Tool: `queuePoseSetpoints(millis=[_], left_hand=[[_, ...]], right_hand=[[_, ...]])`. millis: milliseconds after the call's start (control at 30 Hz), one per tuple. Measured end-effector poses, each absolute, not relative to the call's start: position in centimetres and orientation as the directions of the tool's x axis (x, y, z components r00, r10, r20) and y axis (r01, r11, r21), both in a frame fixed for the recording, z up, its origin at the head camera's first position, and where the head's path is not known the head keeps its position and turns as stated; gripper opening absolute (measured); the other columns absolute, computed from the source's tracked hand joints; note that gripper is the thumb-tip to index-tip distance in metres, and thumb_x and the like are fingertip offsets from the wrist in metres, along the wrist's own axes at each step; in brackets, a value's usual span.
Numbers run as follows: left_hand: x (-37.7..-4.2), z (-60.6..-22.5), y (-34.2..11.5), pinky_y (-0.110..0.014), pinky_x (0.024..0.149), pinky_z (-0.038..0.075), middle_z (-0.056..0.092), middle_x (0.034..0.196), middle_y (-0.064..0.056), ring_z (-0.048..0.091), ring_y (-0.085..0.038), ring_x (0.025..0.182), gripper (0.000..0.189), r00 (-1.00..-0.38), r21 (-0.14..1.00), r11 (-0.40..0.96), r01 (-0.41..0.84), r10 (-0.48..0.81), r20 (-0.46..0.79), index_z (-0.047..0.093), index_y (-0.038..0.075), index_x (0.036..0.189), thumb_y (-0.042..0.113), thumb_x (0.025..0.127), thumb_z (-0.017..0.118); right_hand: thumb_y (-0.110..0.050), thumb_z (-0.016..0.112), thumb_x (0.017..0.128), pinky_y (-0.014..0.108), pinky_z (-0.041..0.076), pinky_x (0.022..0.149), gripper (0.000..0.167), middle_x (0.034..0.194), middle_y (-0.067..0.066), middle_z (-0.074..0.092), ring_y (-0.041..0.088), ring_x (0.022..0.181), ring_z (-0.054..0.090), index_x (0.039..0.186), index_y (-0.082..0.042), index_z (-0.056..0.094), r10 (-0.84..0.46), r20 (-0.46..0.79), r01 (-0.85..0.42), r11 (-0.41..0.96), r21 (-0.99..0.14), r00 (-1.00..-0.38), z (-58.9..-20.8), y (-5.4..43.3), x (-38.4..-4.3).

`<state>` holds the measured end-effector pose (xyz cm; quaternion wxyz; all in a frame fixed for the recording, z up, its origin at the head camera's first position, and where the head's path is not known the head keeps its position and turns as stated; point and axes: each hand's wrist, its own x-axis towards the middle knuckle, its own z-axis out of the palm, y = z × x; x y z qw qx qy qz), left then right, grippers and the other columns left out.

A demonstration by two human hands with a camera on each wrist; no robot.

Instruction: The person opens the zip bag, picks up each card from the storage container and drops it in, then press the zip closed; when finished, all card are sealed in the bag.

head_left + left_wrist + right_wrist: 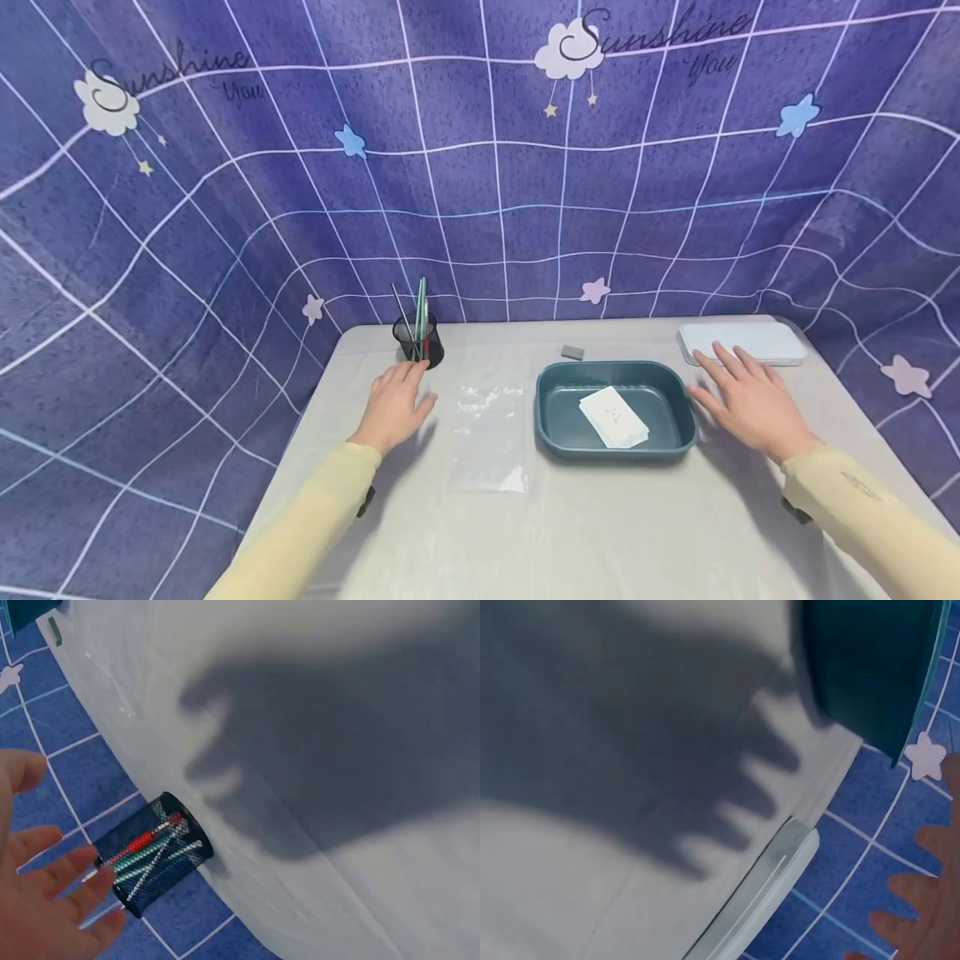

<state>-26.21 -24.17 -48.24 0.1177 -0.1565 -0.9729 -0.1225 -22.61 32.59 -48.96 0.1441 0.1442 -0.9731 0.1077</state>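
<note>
My left hand (393, 406), fingers loosely extended, hovers over the table just in front of a black mesh pen holder (432, 350). Inside that holder stand several thin pens or pencils, one with a red part (140, 841). On the other side my right hand (752, 406) is spread above the table, between a dark teal tray (615, 455) and a flat white case (783, 343). Its fingertips overlap the case's front edge in the head view. Neither hand holds anything. A small stack of white cards (611, 417) with faint print lies in the tray.
A clear plastic bag (489, 446) lies flat between the left hand and the tray. Behind the tray sits a small grey block (572, 352). A purple-blue gridded curtain (525, 183) hangs along the back and sides of the white-covered table (570, 533).
</note>
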Motion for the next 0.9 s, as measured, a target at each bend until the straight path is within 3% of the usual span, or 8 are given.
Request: queuePoseSetpoints(millis=[200,367,500,567,900], left_hand=[[-26.8,-47.4,-23.2,-0.052,0.088,0.052,0.071,0.111,-0.013,0.069,-0.033,0.100,0.031,-0.909,0.210,0.907,0.365,0.298,0.290,0.068,0.003,0.122,0.019,0.096,0.068],[-27.6,-47.0,-22.2,-0.045,0.068,0.053,0.069,0.082,0.001,0.065,-0.021,0.071,0.009,-0.903,0.196,0.907,0.373,0.306,0.301,0.072,0.012,0.096,0.016,0.095,0.065],[-28.4,-46.9,-21.5,-0.045,0.064,0.052,0.065,0.072,0.006,0.062,-0.019,0.065,0.012,-0.891,0.173,0.903,0.393,0.327,0.314,0.070,0.017,0.084,0.015,0.094,0.064],[-28.6,-46.8,-21.1,-0.045,0.063,0.052,0.065,0.071,0.006,0.063,-0.019,0.065,0.013,-0.888,0.168,0.901,0.399,0.334,0.317,0.070,0.018,0.082,0.015,0.093,0.065],[-30.0,-47.1,-18.5,-0.047,0.065,0.053,0.064,0.069,0.006,0.062,-0.020,0.064,0.015,-0.905,0.174,0.910,0.376,0.321,0.279,0.068,0.018,0.078,0.014,0.093,0.067]], right_hand=[[-0.033,0.068,0.098,0.072,0.037,0.098,0.049,0.135,0.029,0.059,0.051,0.126,0.052,0.135,-0.001,0.063,-0.280,0.380,-0.355,0.924,-0.143,-0.882,-47.7,30.8,-23.6],[-0.021,0.070,0.093,0.064,0.048,0.080,0.028,0.106,0.020,0.070,0.045,0.102,0.064,0.110,0.002,0.071,-0.324,0.424,-0.404,0.908,-0.111,-0.846,-46.4,28.1,-25.1],[-0.015,0.068,0.089,0.056,0.050,0.067,0.010,0.080,0.008,0.064,0.036,0.076,0.064,0.086,-0.006,0.067,-0.377,0.449,-0.463,0.881,-0.097,-0.810,-45.7,24.9,-26.6],[-0.013,0.067,0.088,0.052,0.050,0.063,0.011,0.071,0.003,0.057,0.031,0.067,0.061,0.078,-0.010,0.062,-0.408,0.443,-0.494,0.864,-0.094,-0.798,-45.5,23.0,-27.3],[-0.008,0.070,0.083,0.047,0.051,0.057,0.024,0.063,-0.003,0.051,0.022,0.057,0.055,0.068,-0.016,0.053,-0.526,0.399,-0.602,0.794,-0.087,-0.751,-45.4,13.8,-29.8]])
